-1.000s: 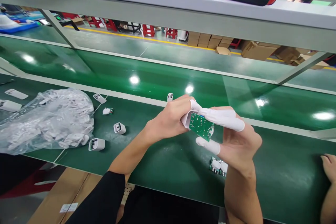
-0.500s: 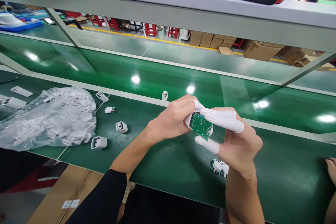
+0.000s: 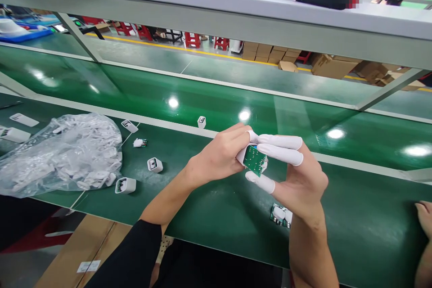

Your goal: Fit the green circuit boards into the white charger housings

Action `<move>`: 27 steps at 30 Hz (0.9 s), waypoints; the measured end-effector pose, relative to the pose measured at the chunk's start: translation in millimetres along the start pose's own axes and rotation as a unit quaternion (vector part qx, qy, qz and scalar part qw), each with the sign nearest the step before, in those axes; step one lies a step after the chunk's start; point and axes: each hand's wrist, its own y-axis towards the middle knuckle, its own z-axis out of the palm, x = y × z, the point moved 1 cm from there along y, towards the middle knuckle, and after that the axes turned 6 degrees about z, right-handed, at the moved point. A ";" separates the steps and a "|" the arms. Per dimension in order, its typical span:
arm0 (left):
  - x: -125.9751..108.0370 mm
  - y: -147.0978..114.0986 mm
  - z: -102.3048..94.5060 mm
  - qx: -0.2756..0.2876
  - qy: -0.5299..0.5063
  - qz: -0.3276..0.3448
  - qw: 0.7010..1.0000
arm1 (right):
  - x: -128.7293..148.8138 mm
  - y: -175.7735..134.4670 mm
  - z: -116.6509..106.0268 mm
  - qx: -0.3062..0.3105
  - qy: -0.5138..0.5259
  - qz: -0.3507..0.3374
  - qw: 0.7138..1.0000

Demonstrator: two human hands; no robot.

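My left hand (image 3: 224, 150), with a white finger cot on a fingertip, is closed around a small white plastic housing (image 3: 240, 155), mostly hidden by the fingers. A green circuit board (image 3: 254, 160) with solder points sticks partway out of the housing's open end. White finger cots cover the thumb and two fingers of my right hand (image 3: 286, 162), which grips the board by its edges from the right. Below my right wrist, more circuit boards (image 3: 280, 214) with white parts lie on the green bench, partly hidden by the forearm.
Left on the bench (image 3: 216, 216) are a clear bag (image 3: 81, 153) of white parts, a white housing (image 3: 126, 185), another housing (image 3: 155, 165) and a loose board (image 3: 140, 143). One housing (image 3: 201, 121) stands on the green belt (image 3: 145, 94). A shelf (image 3: 216, 13) crosses above. Another person's hand (image 3: 424, 216) rests at right.
The circuit board has gone deeper into the white housing, and my right hand has moved left with it. On the belt, the housing has shifted left.
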 end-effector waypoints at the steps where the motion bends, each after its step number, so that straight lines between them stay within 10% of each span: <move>1: 0.2 -0.3 1.0 0.000 -0.004 -0.003 1.000 | -0.1 0.5 0.4 0.003 -0.006 -0.001 1.000; 27: 6.5 -6.5 10.7 0.002 -0.169 -0.182 0.969 | -10.8 1.7 3.6 -0.005 -0.127 -0.109 0.986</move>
